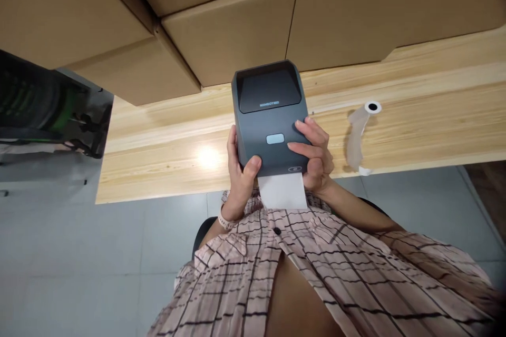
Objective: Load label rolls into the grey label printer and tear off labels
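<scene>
- The dark blue-grey printer point(253, 152) sits at the middle of the dial, held at the table's near edge; whether its base touches the table point(166, 152) cannot be told.
- Left hand point(242, 176), at 7 o'clock: fingers clamped on the printer, thumb on the top face and the rest along the side.
- Right hand point(318, 155), at 4 o'clock: fingers clamped round the right side, two fingertips spread on top near the pale oblong button point(275, 139).
- A white paper strip point(282, 192) sticks out of the printer at 6 o'clock, passing between the hands and reaching the plaid shirt point(253, 274).
- From 10 round to 2 o'clock, cardboard boxes point(233, 37) take up the far part of the table. In this view the printer's far end overlaps their lower edge; contact cannot be told. They close off the space beyond it.
- At 3 o'clock, apart from the right hand, a white paper roll point(372, 107) rests on the table, its loose tail point(356, 142) running down to the near edge at 4 o'clock.
- At 9 o'clock, past the table's end, is a dark and green machine point(47, 100), blurred.
- Grey floor tiles point(79, 253) spread at 8 o'clock; a pale wristband point(226, 222) circles the left wrist at 7.
</scene>
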### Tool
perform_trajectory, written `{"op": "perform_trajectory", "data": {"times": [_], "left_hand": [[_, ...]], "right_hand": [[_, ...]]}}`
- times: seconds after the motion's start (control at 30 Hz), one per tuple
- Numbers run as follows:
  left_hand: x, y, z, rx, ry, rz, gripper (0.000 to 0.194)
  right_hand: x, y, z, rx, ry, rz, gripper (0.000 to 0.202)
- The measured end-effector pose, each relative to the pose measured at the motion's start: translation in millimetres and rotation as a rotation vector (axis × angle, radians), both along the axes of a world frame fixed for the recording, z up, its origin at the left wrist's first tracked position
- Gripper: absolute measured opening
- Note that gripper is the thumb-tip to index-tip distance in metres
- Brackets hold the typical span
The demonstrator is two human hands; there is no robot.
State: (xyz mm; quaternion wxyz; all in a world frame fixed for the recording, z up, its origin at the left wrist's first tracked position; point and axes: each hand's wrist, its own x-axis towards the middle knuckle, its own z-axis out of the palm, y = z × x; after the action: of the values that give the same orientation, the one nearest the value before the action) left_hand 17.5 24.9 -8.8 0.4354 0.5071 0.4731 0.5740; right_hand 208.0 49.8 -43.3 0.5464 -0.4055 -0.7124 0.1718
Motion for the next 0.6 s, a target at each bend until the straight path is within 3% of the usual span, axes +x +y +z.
{"op": "perform_trajectory", "data": {"times": [0.1,0.17,0.23,0.27,0.3,0.43,0.6], "left_hand": [[-8.0,-9.6,-0.9,0.017,0.064,0.010,0.085],[-14.0,-26.8,-2.1,0.067,0.126,0.145,0.076],[-16.8,-47.7,-3.1,0.111,0.158,0.312,0.047],[-16.5,-56.9,-2.9,0.086,0.156,0.322,0.032],[-15.0,-64.3,-1.8,0.020,0.142,0.266,0.029],[-0.4,-70.3,8.6,-0.410,-0.057,-0.164,0.042],[15.7,-61.5,18.0,-0.522,-0.349,-0.175,0.044]], "right_hand": [[2.5,1.3,7.8,0.204,0.026,-0.016,0.051],[4.9,1.4,16.6,0.225,0.006,0.003,0.048],[5.6,-0.3,23.7,0.182,-0.008,0.002,0.049],[5.1,-1.7,25.9,0.155,-0.008,-0.002,0.050],[4.1,-3.1,27.2,0.128,-0.004,-0.011,0.052],[-0.1,-5.9,26.3,0.046,0.001,-0.051,0.060],[4.8,-2.8,33.3,0.086,-0.060,-0.019,0.057]]}}
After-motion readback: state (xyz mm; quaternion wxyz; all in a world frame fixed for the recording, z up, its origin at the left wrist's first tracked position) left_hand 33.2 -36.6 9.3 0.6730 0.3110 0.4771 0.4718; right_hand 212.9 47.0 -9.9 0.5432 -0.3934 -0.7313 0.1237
